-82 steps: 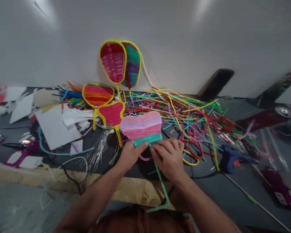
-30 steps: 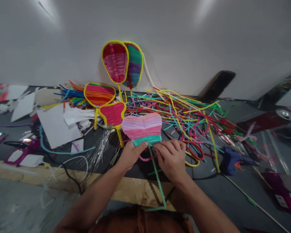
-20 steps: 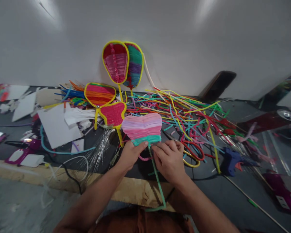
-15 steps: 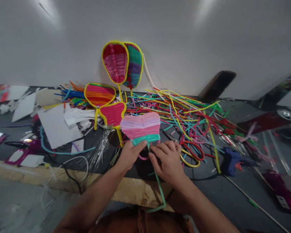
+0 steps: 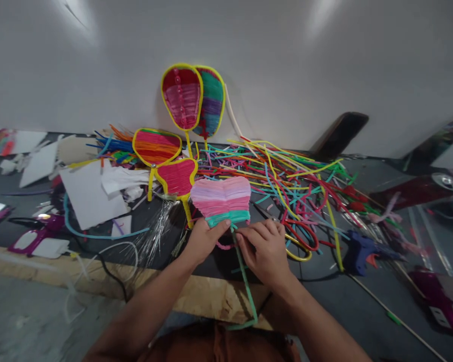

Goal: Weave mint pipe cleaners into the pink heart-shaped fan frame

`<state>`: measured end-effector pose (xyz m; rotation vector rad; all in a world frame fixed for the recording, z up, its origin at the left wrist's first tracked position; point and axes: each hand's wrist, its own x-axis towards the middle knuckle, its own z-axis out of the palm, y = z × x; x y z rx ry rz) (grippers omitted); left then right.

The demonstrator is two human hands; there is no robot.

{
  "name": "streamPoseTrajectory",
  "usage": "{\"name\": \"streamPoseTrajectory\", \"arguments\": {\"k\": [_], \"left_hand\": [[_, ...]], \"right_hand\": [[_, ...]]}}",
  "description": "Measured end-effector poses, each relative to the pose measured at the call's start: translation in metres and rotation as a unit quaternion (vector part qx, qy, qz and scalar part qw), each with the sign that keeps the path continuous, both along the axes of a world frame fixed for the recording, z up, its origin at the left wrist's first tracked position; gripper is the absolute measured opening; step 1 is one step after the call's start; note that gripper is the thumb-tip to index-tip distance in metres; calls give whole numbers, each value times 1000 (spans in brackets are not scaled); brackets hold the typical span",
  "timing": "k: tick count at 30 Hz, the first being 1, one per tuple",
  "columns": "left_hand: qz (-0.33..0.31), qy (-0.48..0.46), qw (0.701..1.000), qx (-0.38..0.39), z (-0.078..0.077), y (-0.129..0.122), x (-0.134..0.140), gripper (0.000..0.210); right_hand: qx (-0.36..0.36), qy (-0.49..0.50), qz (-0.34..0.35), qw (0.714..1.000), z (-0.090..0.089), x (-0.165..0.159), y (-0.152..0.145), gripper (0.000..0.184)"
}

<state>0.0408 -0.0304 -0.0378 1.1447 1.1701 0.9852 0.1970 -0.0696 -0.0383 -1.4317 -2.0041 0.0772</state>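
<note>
Frame centre: left hand (image 5: 203, 240) grips striped panel (image 5: 222, 195) by its lower edge; right hand (image 5: 265, 247), fingers bunched, grasp indeterminable, adjoins green strip (image 5: 246, 281) below.

No readable text, labels or numbers.

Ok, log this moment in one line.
left hand: gripping striped piece; right hand: fingertips beside green strip, grip unclear; scissors: beside right hand

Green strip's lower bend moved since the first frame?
Yes: the bend of the green strip has shifted slightly left, farther from the blue glue gun.
</note>
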Motion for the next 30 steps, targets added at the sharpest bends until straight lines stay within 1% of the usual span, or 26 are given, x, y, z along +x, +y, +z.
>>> {"name": "streamPoseTrajectory", "arguments": {"k": [3, 6, 10, 13, 17, 21, 23, 26, 30], "left_hand": [[3, -20, 1000, -17, -3, 1, 0, 25], [16, -27, 999, -32, -7, 1, -1, 26], [19, -48, 998, -48, -10, 1, -1, 25], [23, -69, 996, -44, -9, 1, 0, 25], [24, -82, 996, -37, -6, 0, 1, 29], [15, -97, 994, -38, -5, -1, 2, 32], [8, -95, 995, -35, -4, -1, 2, 34], [1, -79, 996, -29, -4, -1, 2, 35], [-6, -46, 999, -27, -5, 0, 1, 31]], "right_hand": [[3, 8, -2, 1000, 1, 1, 0, 8], [-3, 9, 6, 1000, 0, 1, 0, 13], [-7, 5, 12, 1000, 0, 1, 0, 9], [1, 2, 9, 1000, 3, 2, 0, 7], [9, -18, -13, 1000, 6, 3, -1, 9], [-1, -20, -23, 1000, 4, 3, -2, 8], [1, -11, -26, 1000, 2, 2, -1, 7], [24, -5, -49, 998, -1, 2, 0, 5], [53, -13, -71, 996, -1, 1, 1, 4]]}}
